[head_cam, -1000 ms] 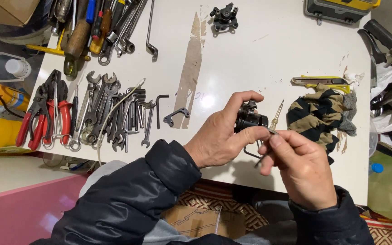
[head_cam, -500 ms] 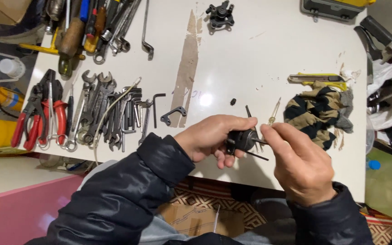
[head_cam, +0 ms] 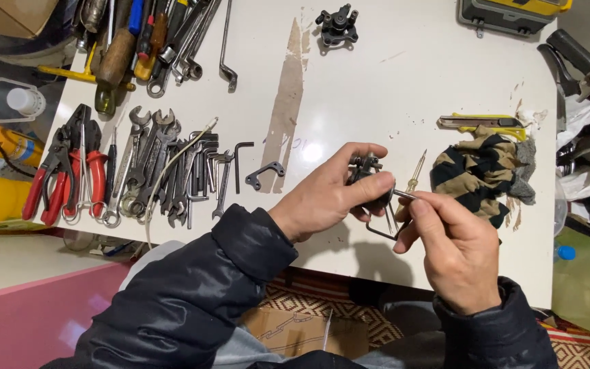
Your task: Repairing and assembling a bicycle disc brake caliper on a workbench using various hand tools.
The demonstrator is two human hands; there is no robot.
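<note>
The small black metal part [head_cam: 370, 183] sits pinched in the left hand [head_cam: 332, 195], thumb closed over its near side and fingers curled behind it, held just above the near edge of the white tabletop [head_cam: 404, 89]. The right hand [head_cam: 455, 249] is closed in a pinch on a thin metal tool [head_cam: 404, 195] whose tip meets the part's right side. Compared with a second ago, the part has turned in the grip and both hands have drawn a little nearer to the body; half a second ago the tool was already at the part, so the work now looks like close probing or fitting at one spot on it. A thin wire loop [head_cam: 380, 231] hangs below the part between the two hands. Just beyond the right hand lies a small screwdriver [head_cam: 414, 176], and further right a patterned rag [head_cam: 483, 178] with a yellow utility knife [head_cam: 483, 123] past it. To the left of the left hand lie a small bracket [head_cam: 264, 174], a hex key [head_cam: 240, 160], then a spread of wrenches [head_cam: 158, 167] and red-handled pliers [head_cam: 63, 171]. Far beyond the hands sits another black part [head_cam: 337, 24].
</note>
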